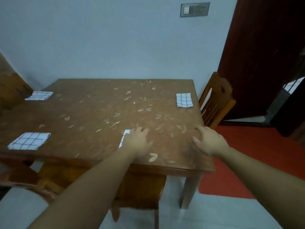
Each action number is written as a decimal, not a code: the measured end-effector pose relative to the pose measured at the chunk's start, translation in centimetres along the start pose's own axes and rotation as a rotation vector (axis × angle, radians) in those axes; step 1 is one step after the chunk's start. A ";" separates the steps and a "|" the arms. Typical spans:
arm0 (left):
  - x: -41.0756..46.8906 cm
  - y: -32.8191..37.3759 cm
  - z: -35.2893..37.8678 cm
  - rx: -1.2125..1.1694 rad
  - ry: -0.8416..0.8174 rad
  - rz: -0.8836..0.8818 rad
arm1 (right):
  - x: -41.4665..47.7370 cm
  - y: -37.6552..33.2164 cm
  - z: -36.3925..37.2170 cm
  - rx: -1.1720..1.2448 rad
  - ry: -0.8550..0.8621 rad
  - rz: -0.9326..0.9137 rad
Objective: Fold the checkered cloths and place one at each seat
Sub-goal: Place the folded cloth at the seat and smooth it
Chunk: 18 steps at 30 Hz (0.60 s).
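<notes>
Left fingers (140, 129): yours lie loosely spread and nearly straight, pointing away from you, flat over a folded cloth; they pinch nothing.
Left hand (137, 142): palm down, resting on that cloth near the table's front edge, the thumb out to the right.
Cloth under your left hand (124, 138): white with a dark grid. Only a narrow strip shows at the left of your hand, and the rest is hidden beneath your palm.
Right fingers (200, 129): spread apart and slightly bent, tips pointing down toward the bare tabletop. You cannot tell whether they touch the wood.
Right hand (210, 142): palm down, holding nothing, to the right of your left hand and near the table's front right corner.
Table (99, 113): brown wood with a pale leaf pattern, its far edge against the wall.
Near-left cloth (29, 141): folded into a square, flat by the front left edge.
Far-left cloth (39, 95): folded, at the back left corner, beside a wooden chair (11, 90).
Far-right cloth (184, 100): folded, close to the right edge, just beside the right-hand chair (216, 100).
Front chair (140, 187): tucked under the table below your left arm.
Surroundings: a dark red door (264, 55) stands open at the right, with a switch plate (194, 9) on the wall.
</notes>
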<state>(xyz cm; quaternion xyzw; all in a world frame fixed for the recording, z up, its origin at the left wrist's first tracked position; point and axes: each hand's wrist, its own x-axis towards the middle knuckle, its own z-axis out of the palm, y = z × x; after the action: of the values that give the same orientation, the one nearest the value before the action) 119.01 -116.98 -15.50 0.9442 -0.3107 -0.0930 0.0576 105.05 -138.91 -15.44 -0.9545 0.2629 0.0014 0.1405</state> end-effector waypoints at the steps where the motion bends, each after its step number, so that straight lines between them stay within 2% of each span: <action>1: -1.3 1.7 0.3 0.012 -0.002 -0.004 | -1.3 1.3 -0.5 0.005 0.002 -0.003; 9: -5.0 14.8 -0.7 0.099 0.072 0.106 | -5.6 10.3 -6.3 -0.030 0.081 -0.061; 18: -0.3 19.1 -1.4 0.067 0.066 -0.003 | -0.9 16.7 -8.1 -0.006 0.032 -0.074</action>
<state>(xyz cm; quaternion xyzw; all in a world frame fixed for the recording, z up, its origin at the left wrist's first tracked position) 108.07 -132.04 -10.90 0.9486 -0.3102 -0.0515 0.0359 95.32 -154.32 -12.09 -0.9640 0.2295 -0.0185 0.1331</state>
